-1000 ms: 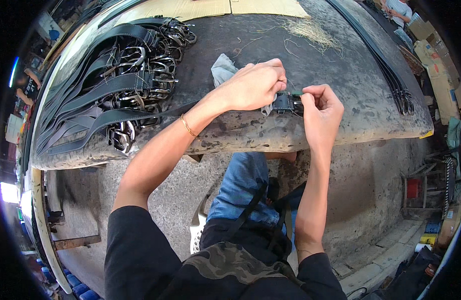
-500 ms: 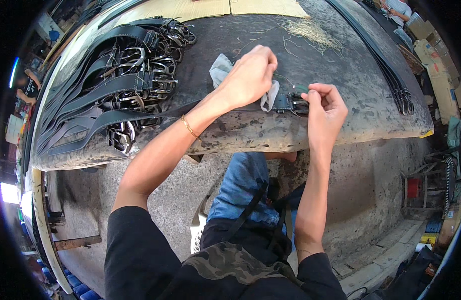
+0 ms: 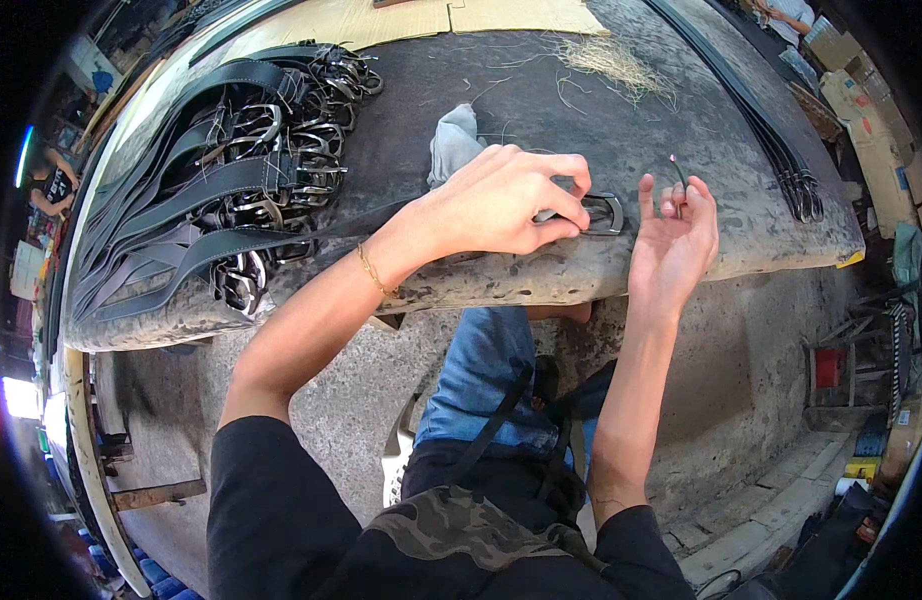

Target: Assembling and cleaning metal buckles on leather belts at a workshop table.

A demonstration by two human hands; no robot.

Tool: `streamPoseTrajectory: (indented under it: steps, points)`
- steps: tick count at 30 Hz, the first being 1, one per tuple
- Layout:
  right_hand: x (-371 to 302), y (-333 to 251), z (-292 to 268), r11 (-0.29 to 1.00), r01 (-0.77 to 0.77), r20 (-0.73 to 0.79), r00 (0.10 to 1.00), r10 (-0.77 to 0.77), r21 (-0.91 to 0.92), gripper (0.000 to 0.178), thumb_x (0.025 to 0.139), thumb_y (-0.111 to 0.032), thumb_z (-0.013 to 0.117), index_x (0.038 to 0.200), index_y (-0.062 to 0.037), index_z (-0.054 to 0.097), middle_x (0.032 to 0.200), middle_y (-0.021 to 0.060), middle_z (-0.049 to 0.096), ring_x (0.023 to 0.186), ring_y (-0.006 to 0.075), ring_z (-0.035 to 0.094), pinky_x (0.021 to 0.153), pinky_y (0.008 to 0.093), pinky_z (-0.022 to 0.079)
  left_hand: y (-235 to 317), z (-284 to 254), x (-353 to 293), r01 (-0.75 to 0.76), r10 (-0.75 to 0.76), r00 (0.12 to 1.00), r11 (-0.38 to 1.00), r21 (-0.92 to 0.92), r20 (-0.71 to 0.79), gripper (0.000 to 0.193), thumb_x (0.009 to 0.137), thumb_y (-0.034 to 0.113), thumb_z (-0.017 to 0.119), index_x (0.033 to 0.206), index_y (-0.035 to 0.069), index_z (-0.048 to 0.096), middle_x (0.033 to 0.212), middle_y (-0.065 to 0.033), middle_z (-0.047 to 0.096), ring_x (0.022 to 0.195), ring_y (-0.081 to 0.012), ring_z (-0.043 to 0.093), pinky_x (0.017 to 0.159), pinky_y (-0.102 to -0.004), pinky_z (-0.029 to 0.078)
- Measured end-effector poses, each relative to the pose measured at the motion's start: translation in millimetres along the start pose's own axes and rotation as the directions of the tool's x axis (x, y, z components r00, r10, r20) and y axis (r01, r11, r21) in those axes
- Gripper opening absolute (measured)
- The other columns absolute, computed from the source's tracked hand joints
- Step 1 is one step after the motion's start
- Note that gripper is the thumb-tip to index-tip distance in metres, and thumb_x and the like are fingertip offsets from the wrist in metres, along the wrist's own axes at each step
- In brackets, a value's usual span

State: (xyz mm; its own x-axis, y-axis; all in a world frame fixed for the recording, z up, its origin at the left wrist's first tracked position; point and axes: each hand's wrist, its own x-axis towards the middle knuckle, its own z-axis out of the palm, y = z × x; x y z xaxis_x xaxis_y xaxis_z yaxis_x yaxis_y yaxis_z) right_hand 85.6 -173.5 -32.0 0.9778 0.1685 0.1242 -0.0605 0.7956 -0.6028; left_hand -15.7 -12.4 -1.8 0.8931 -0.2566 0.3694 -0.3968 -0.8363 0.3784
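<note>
My left hand (image 3: 511,200) is closed on the buckle end of a black belt, its thumb and fingers pinching just left of the metal buckle (image 3: 608,214). The belt's strap runs left under my wrist toward a heap of similar belts (image 3: 221,160). Beyond my left knuckles lies a crumpled grey cloth (image 3: 451,145). To the right of the buckle, and apart from it, my right hand (image 3: 673,235) is turned palm up. Its fingers hold a thin dark stick (image 3: 680,172) with a small pale pinkish tip pointing up.
The dark, stained work table (image 3: 421,80) has its rounded edge in front of me. Pale loose fibres (image 3: 621,68) and cardboard sheets (image 3: 526,16) lie at the back. More thin black belts (image 3: 751,105) stretch along the right. Other people are at the far left and far right.
My left hand has come down from above onto the belt beside the buckle. My right hand has moved right, away from the buckle, and turned palm up with the thin stick.
</note>
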Motion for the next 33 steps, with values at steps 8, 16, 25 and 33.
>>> streamPoseTrajectory:
  steps: [8,16,25,33]
  points:
    - [-9,6,-16,0.906,0.227,0.412,0.909,-0.066,-0.356,0.010,0.084,0.007,0.050,0.084,-0.0007,0.056,0.074,0.0017,0.053,0.067,0.0079,0.052,0.074,0.0257,0.048,-17,0,4,0.019,-0.040,0.989,0.989,-0.148,-0.142,0.007,0.076,0.005,0.065,0.081,0.000,0.065,0.085,-0.0079,0.059,0.074,-0.0235,0.060,0.062,-0.0325,0.047]
    - [-19,7,-5,0.653,0.285,0.431,0.899,0.070,-0.701,0.007,0.079,0.005,0.059,0.076,-0.0004,0.056,0.072,-0.0035,0.054,0.065,0.0019,0.045,0.058,0.0189,0.037,-19,-1,5,0.083,-0.109,0.989,0.971,-0.223,-0.103,0.006,0.076,0.004,0.061,0.079,-0.001,0.063,0.084,-0.0075,0.058,0.069,-0.0187,0.056,0.057,-0.0299,0.042]
    - [-19,7,-5,0.646,0.289,0.435,0.897,0.075,-0.707,0.005,0.077,0.004,0.059,0.075,0.0002,0.056,0.070,-0.0038,0.054,0.062,0.0024,0.044,0.056,0.0193,0.036,-19,-1,5,0.038,-0.063,0.991,0.979,-0.202,-0.115,0.006,0.077,0.003,0.061,0.081,-0.002,0.061,0.084,-0.0082,0.057,0.070,-0.0196,0.056,0.058,-0.0309,0.043]
    - [-20,7,-3,0.641,0.280,0.431,0.898,0.088,-0.715,0.005,0.076,0.004,0.059,0.075,0.0010,0.056,0.071,-0.0025,0.056,0.062,0.0030,0.045,0.056,0.0196,0.037,-20,-1,4,0.035,-0.058,0.991,0.982,-0.188,-0.119,0.006,0.078,0.004,0.060,0.080,-0.002,0.061,0.084,-0.0081,0.057,0.070,-0.0195,0.057,0.058,-0.0308,0.043]
